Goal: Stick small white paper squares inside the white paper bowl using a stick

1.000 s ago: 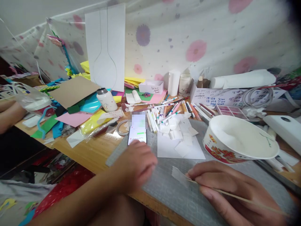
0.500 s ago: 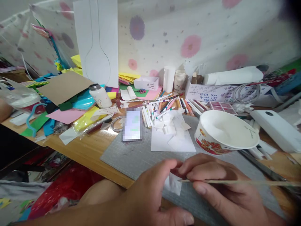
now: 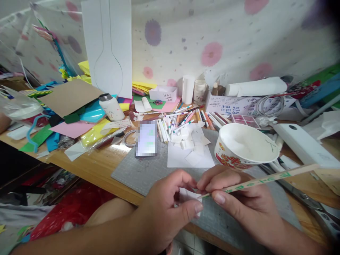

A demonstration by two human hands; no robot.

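Observation:
My left hand [image 3: 172, 209] pinches a small white piece of paper [image 3: 190, 195] between thumb and fingers, above the grey cutting mat [image 3: 132, 170]. Between the thumb and fingers of my right hand [image 3: 239, 198] is a thin wooden strip [image 3: 268, 178] with green lettering, slanting up to the right. The strip's narrow end meets the paper by my left thumb; whether it presses on it I cannot tell. Just beyond my hands lies a white sheet [image 3: 186, 159] with several small paper pieces on it.
A large paper bowl [image 3: 247, 141] stands behind my right hand, and scissors [image 3: 316, 209] lie at the right. A phone [image 3: 146, 139] rests on the mat. Markers [image 3: 183, 122], a white bottle [image 3: 111, 108], a tape roll [image 3: 130, 138] and coloured paper [image 3: 73, 129] crowd the table.
My left thumb has come up onto the paper, which was held more loosely before. The wooden strip has tilted upward at its far end and turned, so its green lettering shows.

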